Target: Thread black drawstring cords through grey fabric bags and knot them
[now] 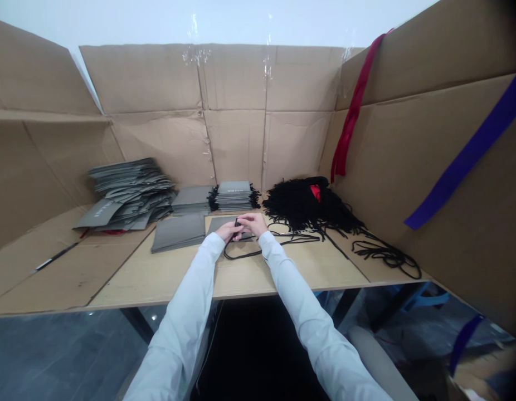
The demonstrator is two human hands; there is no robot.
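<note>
Left hand and right hand pinch the cord, a card beneath them; working the cord seems the step, next likely needing a steady grip.

Looped cord: solid black. Sleeves: plain pale blue, nearly white. Lap garment: black. Heaped flat paper bags, left: mid-grey, white lettering on one. Front stack of flat paper bags: plain grey. Corded stack, rear: grey, white lettering on top, black cord ends at both sides. Cord bundle: black, with a bright red patch. Cord tangle, right: black. Hanging ribbon: crimson. Second ribbon: violet-blue. Tabletop: pale yellowish wood tone. Cardboard panels: plain tan-brown. Wall: bluish white. Floor: blue-grey, faintly lined. Stool: light blue. Table leg: black
</note>
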